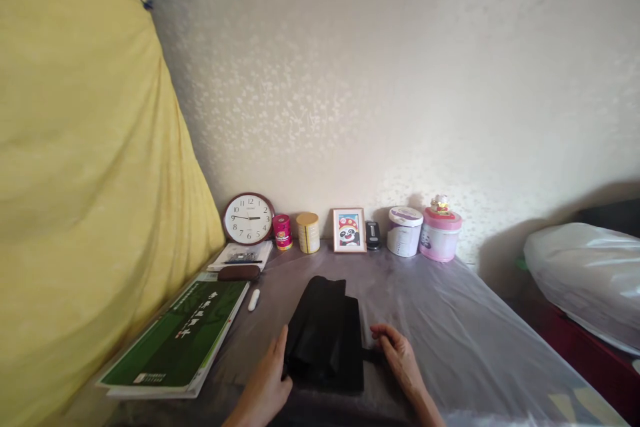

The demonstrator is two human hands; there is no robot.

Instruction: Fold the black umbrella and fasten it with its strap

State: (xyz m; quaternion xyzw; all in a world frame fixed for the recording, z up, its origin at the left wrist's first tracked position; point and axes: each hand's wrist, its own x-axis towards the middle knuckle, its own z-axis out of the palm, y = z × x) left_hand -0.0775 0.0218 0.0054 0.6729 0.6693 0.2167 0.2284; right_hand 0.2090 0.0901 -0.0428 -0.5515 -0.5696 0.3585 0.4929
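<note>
A black folded item, soft-looking like a cloth or pouch [320, 333], lies on the table in front of me, its upper layer turned over a flat lower part. My left hand [270, 373] grips it at the left edge, with the thumb low and the fingers partly hidden at the side. From the right edge a short black strap [371, 355] runs to my right hand [400, 357]. The fingers of that hand are curled around the strap's end, which is hidden by the hand.
Left of me lie a green book [185, 333], a brown case [239, 273] and a white marker-like stick [254, 299]. Along the wall stand a clock [249, 219], a red tin [283, 232], a yellow-lidded can [309, 233], a picture frame [349, 231] and two tubs [404, 233].
</note>
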